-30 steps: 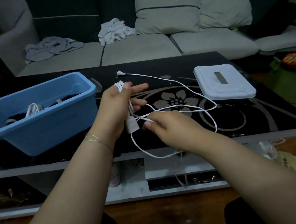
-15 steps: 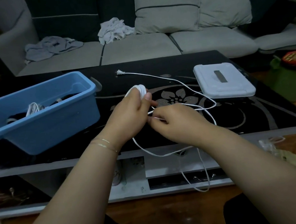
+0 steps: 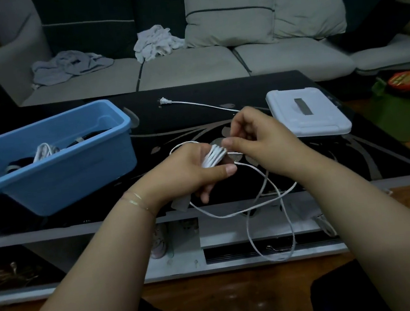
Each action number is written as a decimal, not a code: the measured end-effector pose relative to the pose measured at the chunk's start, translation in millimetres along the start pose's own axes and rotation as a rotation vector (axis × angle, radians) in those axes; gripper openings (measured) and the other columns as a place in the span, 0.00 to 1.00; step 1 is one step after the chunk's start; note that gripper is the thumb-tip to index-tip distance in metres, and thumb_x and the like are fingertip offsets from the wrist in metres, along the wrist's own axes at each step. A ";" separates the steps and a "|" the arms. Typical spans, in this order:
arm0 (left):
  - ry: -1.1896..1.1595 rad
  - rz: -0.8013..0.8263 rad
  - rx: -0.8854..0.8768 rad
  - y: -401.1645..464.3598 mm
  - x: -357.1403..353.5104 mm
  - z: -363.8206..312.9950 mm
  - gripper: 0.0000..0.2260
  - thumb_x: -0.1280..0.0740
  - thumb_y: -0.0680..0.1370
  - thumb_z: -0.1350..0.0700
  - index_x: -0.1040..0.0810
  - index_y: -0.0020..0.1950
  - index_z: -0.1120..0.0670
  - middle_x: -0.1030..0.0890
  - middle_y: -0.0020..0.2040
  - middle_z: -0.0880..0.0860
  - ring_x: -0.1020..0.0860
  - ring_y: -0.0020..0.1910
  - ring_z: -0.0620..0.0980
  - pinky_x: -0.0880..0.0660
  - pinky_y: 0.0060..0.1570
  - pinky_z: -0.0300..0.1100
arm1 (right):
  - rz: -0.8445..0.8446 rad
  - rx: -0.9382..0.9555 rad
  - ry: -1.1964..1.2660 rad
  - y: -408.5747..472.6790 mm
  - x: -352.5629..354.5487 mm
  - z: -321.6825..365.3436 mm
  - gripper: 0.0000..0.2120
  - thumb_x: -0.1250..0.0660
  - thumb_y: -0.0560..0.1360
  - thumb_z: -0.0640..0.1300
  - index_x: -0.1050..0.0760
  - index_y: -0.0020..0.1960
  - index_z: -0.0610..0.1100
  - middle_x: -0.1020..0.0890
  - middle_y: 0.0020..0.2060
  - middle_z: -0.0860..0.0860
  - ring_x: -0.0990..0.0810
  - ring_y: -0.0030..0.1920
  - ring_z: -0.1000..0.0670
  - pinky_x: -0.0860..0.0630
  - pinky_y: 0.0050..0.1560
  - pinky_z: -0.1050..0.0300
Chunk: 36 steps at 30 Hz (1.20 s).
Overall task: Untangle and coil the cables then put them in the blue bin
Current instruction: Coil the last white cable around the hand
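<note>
Head view, places given from the blue bin (image 3: pixel 55 172).

- Blue bin: stands on the black glass desk (image 3: pixel 192 110) at its left end. Inside lie a coiled white cable (image 3: pixel 43 152) and some dark cables, too dim to tell apart.
- White cable (image 3: pixel 213 155): several turns bunched together, held to the right of the bin above the desk's front part. Loose length runs from the bunch down over the desk's front edge and hangs in a loop in front of the lower shelf. The rest passes behind the right hand and runs back across the desk to its plug (image 3: pixel 164 101), which lies flat behind and to the right of the bin.
- Left hand (image 3: pixel 185 176): just right of the bin, fingers curled round the bunched turns, thumb extended below them. A thin bracelet (image 3: pixel 137 200) sits on the wrist.
- Right hand (image 3: pixel 256 138): further right, touching the bunch, thumb and fingers pinching the cable at the coil's upper end.
- White lid (image 3: pixel 308 113): flat on the desk, well to the right of the bin, beyond the right hand.
- Sofa (image 3: pixel 187 66): behind the desk, carrying crumpled cloths (image 3: pixel 155 43) and pale cushions (image 3: pixel 229 8).
</note>
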<state>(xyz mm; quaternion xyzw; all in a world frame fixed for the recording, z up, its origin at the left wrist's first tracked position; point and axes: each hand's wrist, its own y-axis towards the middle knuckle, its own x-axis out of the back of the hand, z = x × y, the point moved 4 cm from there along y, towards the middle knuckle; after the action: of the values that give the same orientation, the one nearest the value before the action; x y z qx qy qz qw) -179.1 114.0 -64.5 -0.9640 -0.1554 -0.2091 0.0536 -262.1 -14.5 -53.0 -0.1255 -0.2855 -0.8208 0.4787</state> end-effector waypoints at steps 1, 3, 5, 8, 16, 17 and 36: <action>-0.017 -0.011 -0.016 -0.2 -1.2 -0.9 0.13 0.32 0.78 0.56 0.25 0.55 0.65 0.18 0.31 0.51 0.29 0.20 0.45 0.32 0.23 0.34 | 0.007 0.010 -0.020 1.2 2.4 -1.2 0.10 0.28 0.72 0.46 0.30 0.41 0.51 0.23 0.31 0.58 0.26 0.33 0.62 0.29 0.37 0.67; -0.075 -0.033 -0.053 1.2 -3.7 -2.3 0.14 0.33 0.79 0.54 0.25 0.56 0.65 0.15 0.38 0.55 0.33 0.19 0.44 0.34 0.22 0.33 | 0.004 0.005 -0.076 2.3 3.2 -5.1 0.08 0.30 0.73 0.50 0.29 0.41 0.51 0.21 0.33 0.55 0.25 0.34 0.59 0.28 0.39 0.62; -0.174 -0.062 -0.084 2.6 -4.4 -3.7 0.19 0.33 0.77 0.51 0.26 0.57 0.67 0.14 0.42 0.56 0.35 0.18 0.42 0.36 0.23 0.32 | -0.043 -0.022 -0.075 3.4 2.6 -7.2 0.11 0.30 0.73 0.55 0.29 0.39 0.50 0.23 0.31 0.54 0.27 0.32 0.56 0.29 0.37 0.58; -0.326 -0.099 -0.128 3.8 -5.8 -4.9 0.21 0.33 0.74 0.48 0.23 0.55 0.66 0.14 0.44 0.55 0.37 0.18 0.41 0.37 0.23 0.30 | -0.083 -0.099 0.140 5.9 -3.3 -8.3 0.12 0.33 0.73 0.55 0.27 0.39 0.48 0.24 0.26 0.57 0.29 0.28 0.60 0.31 0.30 0.66; -0.707 -0.159 -0.134 6.4 -11.9 -14.3 0.21 0.49 0.84 0.53 0.25 0.58 0.69 0.16 0.36 0.56 0.34 0.18 0.44 0.31 0.25 0.34 | -0.130 -0.241 0.572 4.5 -23.2 -17.1 0.15 0.39 0.80 0.53 0.26 0.39 0.44 0.25 0.23 0.51 0.28 0.24 0.54 0.31 0.25 0.63; -0.714 -0.163 -0.140 6.5 -12.8 -14.9 0.20 0.50 0.84 0.56 0.26 0.59 0.69 0.16 0.36 0.55 0.34 0.19 0.44 0.30 0.28 0.35 | -0.139 -0.266 0.559 4.9 -24.9 -18.7 0.17 0.40 0.80 0.55 0.26 0.40 0.44 0.25 0.23 0.51 0.27 0.24 0.54 0.31 0.25 0.62; -0.790 -0.459 -0.166 0.5 10.3 -11.5 0.12 0.42 0.82 0.64 0.29 0.65 0.62 0.19 0.54 0.59 0.22 0.29 0.43 0.24 0.37 0.35 | 0.396 -0.459 0.663 -14.8 -58.8 4.2 0.13 0.49 0.84 0.48 0.26 0.53 0.50 0.17 0.36 0.51 0.18 0.34 0.49 0.21 0.43 0.53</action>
<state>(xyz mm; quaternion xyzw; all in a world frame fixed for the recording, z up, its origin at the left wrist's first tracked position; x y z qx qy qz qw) -174.5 114.4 -49.7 -0.9115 -0.3562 0.1558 -0.1345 -245.0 35.6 -82.9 -0.0110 0.1023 -0.7514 0.6518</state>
